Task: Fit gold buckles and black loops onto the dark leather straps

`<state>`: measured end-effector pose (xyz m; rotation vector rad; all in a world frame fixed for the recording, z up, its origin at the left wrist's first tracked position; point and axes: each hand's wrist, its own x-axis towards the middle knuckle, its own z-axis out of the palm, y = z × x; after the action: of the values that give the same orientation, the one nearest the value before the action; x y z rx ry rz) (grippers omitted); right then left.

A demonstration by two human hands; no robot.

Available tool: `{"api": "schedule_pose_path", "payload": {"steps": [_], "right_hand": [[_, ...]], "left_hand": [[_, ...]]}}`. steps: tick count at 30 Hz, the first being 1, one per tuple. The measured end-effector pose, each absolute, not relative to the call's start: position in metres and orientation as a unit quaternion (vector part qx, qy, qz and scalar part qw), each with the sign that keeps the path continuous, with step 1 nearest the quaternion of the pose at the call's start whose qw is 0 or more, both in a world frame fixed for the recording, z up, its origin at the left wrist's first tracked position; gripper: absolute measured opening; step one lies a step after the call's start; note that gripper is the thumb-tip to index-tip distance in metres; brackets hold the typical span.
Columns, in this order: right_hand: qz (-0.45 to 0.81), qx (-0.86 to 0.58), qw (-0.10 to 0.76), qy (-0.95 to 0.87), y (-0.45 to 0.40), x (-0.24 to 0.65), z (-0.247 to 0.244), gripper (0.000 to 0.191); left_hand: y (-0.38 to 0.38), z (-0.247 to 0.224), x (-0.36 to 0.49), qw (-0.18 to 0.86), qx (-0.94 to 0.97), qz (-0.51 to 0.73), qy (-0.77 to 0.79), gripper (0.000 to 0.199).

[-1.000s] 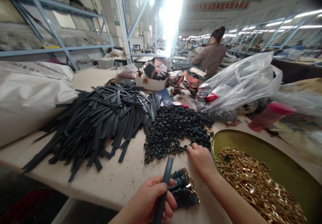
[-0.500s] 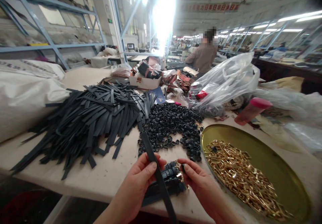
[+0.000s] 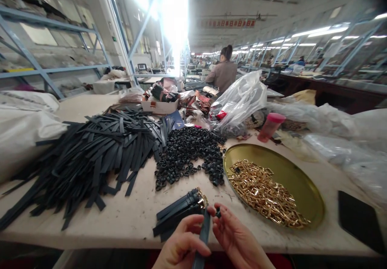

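Observation:
At the bottom centre, my left hand pinches a dark strap that points up and away. My right hand holds a small black loop between thumb and fingers, close to the strap's upper end. Just beyond my left hand lies a bundle of finished-looking straps with gold buckles. Farther back is a heap of black loops. A large pile of loose dark strips covers the left, and gold buckles lie in a round gold tray at the right.
A pink-lidded container stands behind the tray. A black flat object lies at the right edge. Clear plastic bags, a white box and a white sack surround the piles. A person is in the background.
The view has swung right and tilted. Both hands have come lower and closer to the body, off the bundle. The strap now points more upright, with the loop beside its end.

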<state>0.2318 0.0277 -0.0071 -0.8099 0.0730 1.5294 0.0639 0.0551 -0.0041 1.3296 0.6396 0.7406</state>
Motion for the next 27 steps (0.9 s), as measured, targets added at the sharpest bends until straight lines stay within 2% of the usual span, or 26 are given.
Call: {"api": "schedule_pose_path", "payload": {"steps": [7,12,16,20,27], "right_hand": [[0.645,-0.410,0.645,0.012,0.017,0.232,-0.005,0.031],[0.677,-0.406,0.612,-0.047,0.020,0.229,-0.005,0.025],[0.678,-0.418,0.595,-0.105,0.022,0.223,-0.015,0.024],[0.699,-0.420,0.556,-0.164,0.025,0.218,-0.020,0.031],[0.617,-0.511,0.595,-0.068,0.029,0.232,-0.021,0.031]], "left_hand": [[0.054,-0.017,0.056,0.654,0.641,0.322,0.242,0.023],[0.057,-0.010,0.055,0.691,0.634,0.285,0.200,0.025],[0.060,-0.004,0.063,0.792,0.449,0.241,0.337,0.024],[0.068,-0.002,0.076,0.798,0.404,0.170,0.414,0.049],[0.081,0.007,0.084,0.791,0.399,0.136,0.443,0.030]]}}
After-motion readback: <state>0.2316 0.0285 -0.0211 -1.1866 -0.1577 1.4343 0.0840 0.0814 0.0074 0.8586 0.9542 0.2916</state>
